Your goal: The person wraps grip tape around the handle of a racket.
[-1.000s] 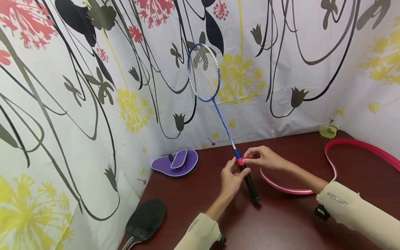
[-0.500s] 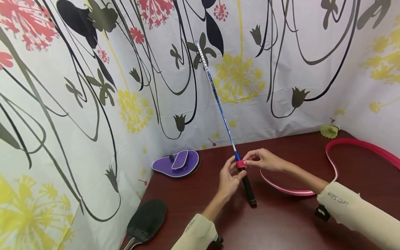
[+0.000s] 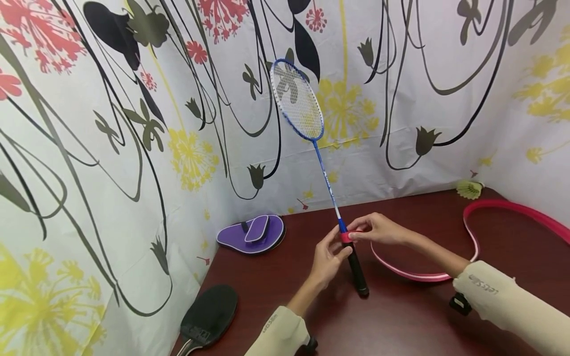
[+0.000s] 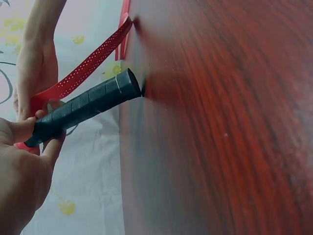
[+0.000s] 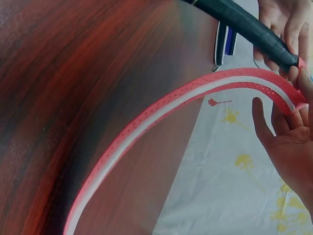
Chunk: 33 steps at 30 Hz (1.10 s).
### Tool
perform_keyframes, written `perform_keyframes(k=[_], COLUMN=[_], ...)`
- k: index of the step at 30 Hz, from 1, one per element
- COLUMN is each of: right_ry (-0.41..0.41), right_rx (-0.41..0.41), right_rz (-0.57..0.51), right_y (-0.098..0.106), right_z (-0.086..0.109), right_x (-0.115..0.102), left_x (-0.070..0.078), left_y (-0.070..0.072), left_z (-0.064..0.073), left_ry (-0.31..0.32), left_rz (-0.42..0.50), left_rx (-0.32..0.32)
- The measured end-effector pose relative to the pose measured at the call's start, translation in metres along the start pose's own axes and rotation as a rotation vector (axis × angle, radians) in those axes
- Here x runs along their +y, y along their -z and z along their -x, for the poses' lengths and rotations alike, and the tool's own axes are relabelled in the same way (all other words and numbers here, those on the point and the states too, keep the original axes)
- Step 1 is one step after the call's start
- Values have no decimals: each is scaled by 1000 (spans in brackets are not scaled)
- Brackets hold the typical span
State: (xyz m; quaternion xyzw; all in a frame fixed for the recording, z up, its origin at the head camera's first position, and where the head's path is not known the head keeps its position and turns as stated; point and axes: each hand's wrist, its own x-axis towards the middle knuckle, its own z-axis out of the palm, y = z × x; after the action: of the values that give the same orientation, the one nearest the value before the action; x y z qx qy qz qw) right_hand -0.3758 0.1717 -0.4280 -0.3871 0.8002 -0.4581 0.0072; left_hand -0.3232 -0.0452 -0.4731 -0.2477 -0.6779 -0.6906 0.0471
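Note:
A blue and white badminton racket (image 3: pixel 330 190) stands tilted, its strings facing me and its black handle (image 3: pixel 357 272) pointing down at the table. My left hand (image 3: pixel 327 259) holds the top of that handle between thumb and fingers. Red perforated grip tape (image 5: pixel 161 103) with a white strip along its back is wrapped round the handle's upper end, just below the blue cone. My right hand (image 3: pixel 378 228) pinches the tape beside the wrap. From there the loose tape (image 4: pixel 83 73) hangs down to the table and curves off to the right.
On the dark red table (image 3: pixel 401 316) a purple paddle case (image 3: pixel 251 235) lies at the back left. A black table tennis paddle (image 3: pixel 209 314) is at the left edge. A yellow shuttlecock (image 3: pixel 469 189) sits in the far right corner. Patterned cloth (image 3: pixel 249 123) hangs behind.
The racket has turned about its long axis: its head went from facing me, to edge-on, to facing me again. Both hands stay at the upper handle with the tape.

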Motion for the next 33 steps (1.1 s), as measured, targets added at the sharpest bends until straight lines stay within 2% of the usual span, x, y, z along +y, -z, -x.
perform_keyframes(k=[4,10,14,18,22,28,33], right_ry=[6,9,-1,0,-3,-15,4], right_rx=[15,38,30,0,-46,-96,-66], right_rz=[35,69,83,94,74,34,74], right_y=[-2,-5,-5,-2,3,2,-2], right_z=[0,-2,-2,0,3,2,0], right_x=[-4,-12,-14,-13,-10,-9,-12], left_x=[0,4,4,4,4,7,7], left_y=[0,-1,-2,-1,4,8,9], left_z=[-2,-3,-4,-4,-2,0,1], left_ry=[-22,-59,-70,-54,-18,2,16], left_rz=[-41,-208,-276,-241,-234,-169,-114], left_rx=[10,34,76,114,115,26,-28])
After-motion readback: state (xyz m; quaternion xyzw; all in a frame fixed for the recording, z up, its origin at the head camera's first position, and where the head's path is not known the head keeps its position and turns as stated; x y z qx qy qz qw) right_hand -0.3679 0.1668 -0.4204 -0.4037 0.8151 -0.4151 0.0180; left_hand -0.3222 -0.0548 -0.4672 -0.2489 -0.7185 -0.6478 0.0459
